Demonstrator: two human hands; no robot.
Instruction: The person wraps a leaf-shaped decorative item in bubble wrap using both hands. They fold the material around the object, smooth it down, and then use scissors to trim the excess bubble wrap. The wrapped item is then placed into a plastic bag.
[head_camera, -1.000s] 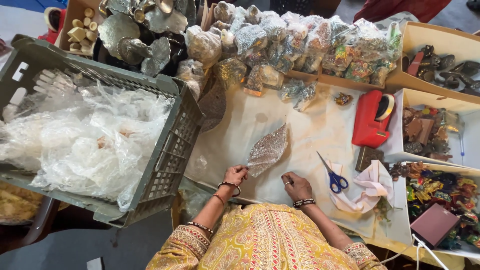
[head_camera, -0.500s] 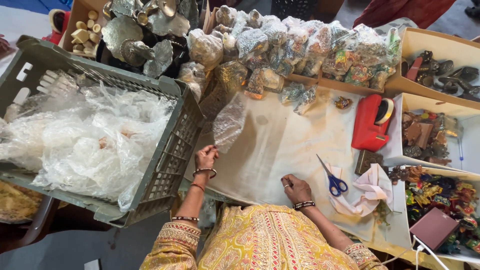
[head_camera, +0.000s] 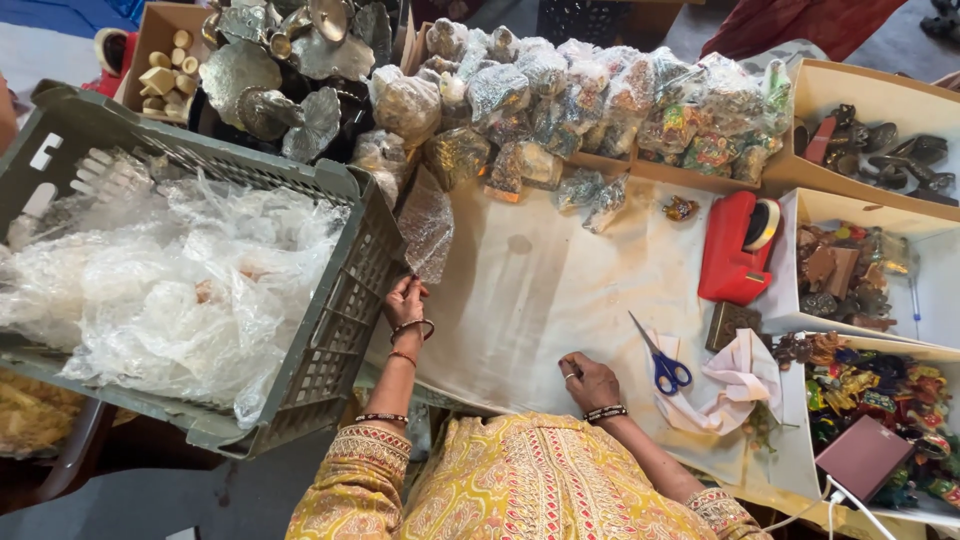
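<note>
My left hand (head_camera: 404, 300) pinches the bottom tip of a leaf-shaped piece wrapped in bubble wrap (head_camera: 427, 227) and holds it upright beside the right wall of the grey plastic crate (head_camera: 345, 300). My right hand (head_camera: 588, 379) rests closed on the cream cloth-covered table (head_camera: 560, 290) near its front edge, with nothing visible in it. Blue-handled scissors (head_camera: 661, 362) lie just right of that hand.
The crate holds crumpled clear plastic (head_camera: 170, 280). Bagged wrapped items (head_camera: 590, 100) pile along the back. A red tape dispenser (head_camera: 738, 245), a white cloth (head_camera: 735, 375) and open boxes of small figurines (head_camera: 860, 390) sit at right. Metal leaf pieces (head_camera: 270, 70) lie back left.
My left hand lifted the wrapped leaf piece off the middle of the table and carried it left to the crate's side. My right hand stayed put.
</note>
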